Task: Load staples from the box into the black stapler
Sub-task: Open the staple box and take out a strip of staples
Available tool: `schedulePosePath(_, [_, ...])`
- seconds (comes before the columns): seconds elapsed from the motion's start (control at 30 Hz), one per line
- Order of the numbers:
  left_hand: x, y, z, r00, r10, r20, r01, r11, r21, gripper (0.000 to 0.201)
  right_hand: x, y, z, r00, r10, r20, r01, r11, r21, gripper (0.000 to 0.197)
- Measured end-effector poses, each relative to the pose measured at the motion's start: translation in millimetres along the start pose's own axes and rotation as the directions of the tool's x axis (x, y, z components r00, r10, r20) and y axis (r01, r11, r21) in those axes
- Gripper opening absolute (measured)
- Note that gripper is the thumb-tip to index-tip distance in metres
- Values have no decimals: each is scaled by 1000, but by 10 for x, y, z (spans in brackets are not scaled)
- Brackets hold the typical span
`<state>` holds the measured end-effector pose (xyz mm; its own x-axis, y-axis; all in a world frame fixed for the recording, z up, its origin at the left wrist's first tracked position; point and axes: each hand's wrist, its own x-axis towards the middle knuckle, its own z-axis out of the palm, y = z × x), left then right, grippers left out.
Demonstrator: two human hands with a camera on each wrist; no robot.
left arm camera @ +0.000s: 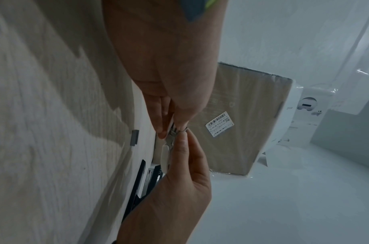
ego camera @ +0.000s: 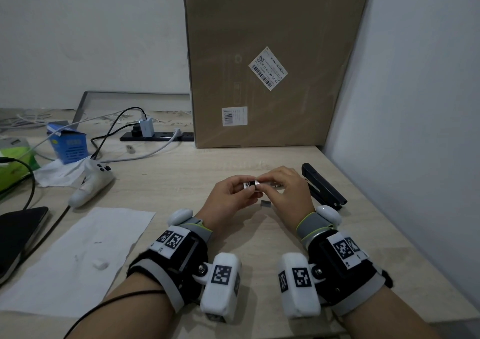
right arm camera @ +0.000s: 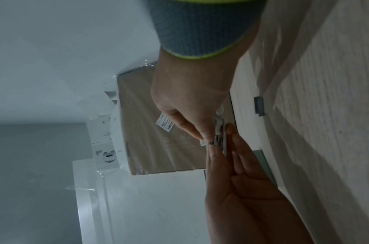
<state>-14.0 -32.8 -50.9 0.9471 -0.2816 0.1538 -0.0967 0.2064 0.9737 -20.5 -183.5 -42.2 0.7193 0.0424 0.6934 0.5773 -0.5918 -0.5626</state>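
While both hands' fingers pinch the small staple box (ego camera: 251, 183), the black stapler (ego camera: 323, 186) lies open right of it on the pale wooden bench (ego camera: 181, 183), near the white wall (ego camera: 415, 105).

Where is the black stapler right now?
In the head view the black stapler lies on the table at the far right, close to the wall, just beyond the right hand, which is not touching it.

Small white staple box (ego camera: 251, 183) held above the desk; black stapler (ego camera: 323, 186) lies open just right.
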Motion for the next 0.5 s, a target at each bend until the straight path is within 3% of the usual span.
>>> schedulePosePath(0.3, [-19, 5, 2, 1000, -19, -2, 19, 999, -27, 29, -4, 10, 9, 999, 43, 30, -43, 999, 20, 7])
schedulePosePath(0.5, [-42, 19, 11, 999, -39, -5, 38, 996, -83, 27, 1, 11, 0, 997, 76, 24, -72, 990, -118, 20])
